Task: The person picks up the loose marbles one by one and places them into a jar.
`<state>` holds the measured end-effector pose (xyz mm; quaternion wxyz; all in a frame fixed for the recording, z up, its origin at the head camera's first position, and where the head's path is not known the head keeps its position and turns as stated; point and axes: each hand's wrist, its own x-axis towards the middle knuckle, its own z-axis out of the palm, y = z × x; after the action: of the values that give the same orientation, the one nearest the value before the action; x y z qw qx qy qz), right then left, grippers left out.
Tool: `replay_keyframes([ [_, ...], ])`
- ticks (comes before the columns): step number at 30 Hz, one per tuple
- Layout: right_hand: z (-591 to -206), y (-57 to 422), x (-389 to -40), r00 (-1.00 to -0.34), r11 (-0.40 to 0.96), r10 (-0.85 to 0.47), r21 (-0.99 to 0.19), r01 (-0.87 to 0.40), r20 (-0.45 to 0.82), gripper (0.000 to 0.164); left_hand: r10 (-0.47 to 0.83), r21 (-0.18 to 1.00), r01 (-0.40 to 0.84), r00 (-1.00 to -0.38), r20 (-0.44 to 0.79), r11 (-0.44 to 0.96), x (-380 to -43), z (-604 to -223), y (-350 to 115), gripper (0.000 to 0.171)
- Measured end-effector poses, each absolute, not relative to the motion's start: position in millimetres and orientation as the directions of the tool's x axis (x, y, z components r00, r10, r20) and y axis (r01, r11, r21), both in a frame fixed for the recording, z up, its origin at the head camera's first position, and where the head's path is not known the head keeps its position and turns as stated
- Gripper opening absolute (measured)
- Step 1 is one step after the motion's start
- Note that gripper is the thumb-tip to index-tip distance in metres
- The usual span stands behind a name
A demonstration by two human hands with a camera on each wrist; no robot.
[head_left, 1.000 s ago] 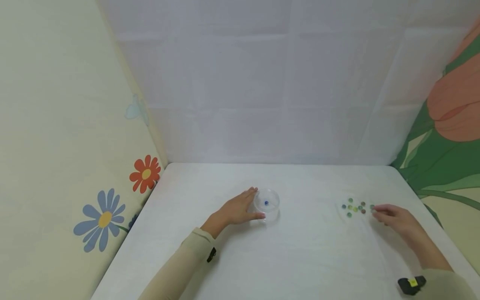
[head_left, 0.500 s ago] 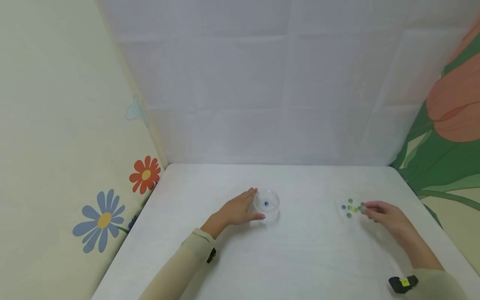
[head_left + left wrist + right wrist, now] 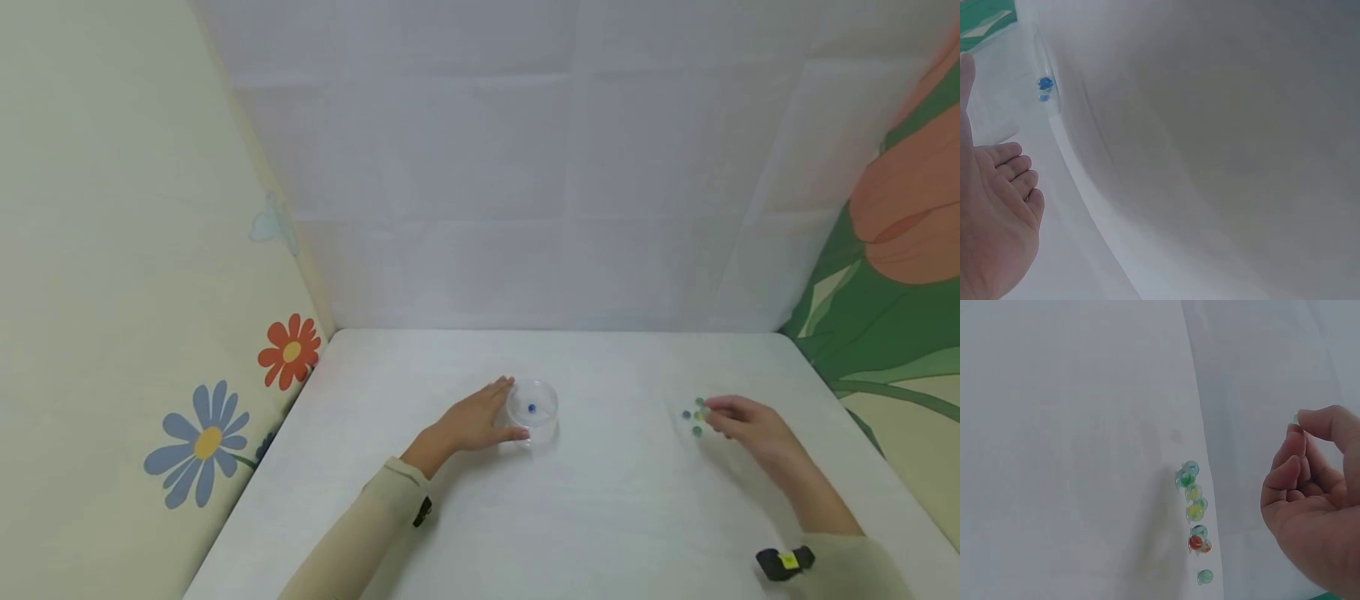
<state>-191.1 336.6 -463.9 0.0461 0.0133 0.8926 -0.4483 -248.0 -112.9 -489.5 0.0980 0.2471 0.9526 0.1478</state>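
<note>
A clear round cup (image 3: 543,427) stands on the white table, with a blue marble (image 3: 532,408) at its bottom. My left hand (image 3: 474,421) holds the cup from its left, thumb at the near side and fingers at the far side. In the left wrist view, the cup (image 3: 1000,81) appears beyond the palm. Over at the right, my right hand (image 3: 757,433) is above a group of glass marbles (image 3: 697,431), hiding some in the head view. The right wrist view shows its thumb and forefinger pinching a pale green marble (image 3: 1295,418), only its edge visible.
Green, yellow and red marbles (image 3: 1195,510) lie loose under the right hand. The white-covered table (image 3: 600,517) meets a white cloth backdrop (image 3: 465,167) behind. Flower-printed panels border both sides, with a blue flower (image 3: 208,442) on the left.
My right hand has moved left across the marbles, so that it covers more of them in the head view. My left hand and the cup have stayed in place.
</note>
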Motion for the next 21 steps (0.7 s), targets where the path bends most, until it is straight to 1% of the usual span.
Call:
replay_keyframes([
  [5, -461, 323, -194, -0.997, 0.576, -0.027, -0.816, 0.046, -0.076, 0.047, 0.5, 0.329, 0.443, -0.859, -0.11, 0.834, -248, -490, -113, 0.108],
  [14, -455, 299, -199, -0.996, 0.564, -0.038, -0.824, 0.042, -0.077, 0.049, 0.501, 0.339, 0.442, -0.858, -0.11, 0.83, -248, -489, -115, 0.108],
  [21, -456, 286, -204, -0.994, 0.541, -0.021, -0.837, 0.078, -0.106, 0.048, 0.511, 0.34, 0.455, -0.854, -0.095, 0.823, -248, -491, -115, 0.11],
])
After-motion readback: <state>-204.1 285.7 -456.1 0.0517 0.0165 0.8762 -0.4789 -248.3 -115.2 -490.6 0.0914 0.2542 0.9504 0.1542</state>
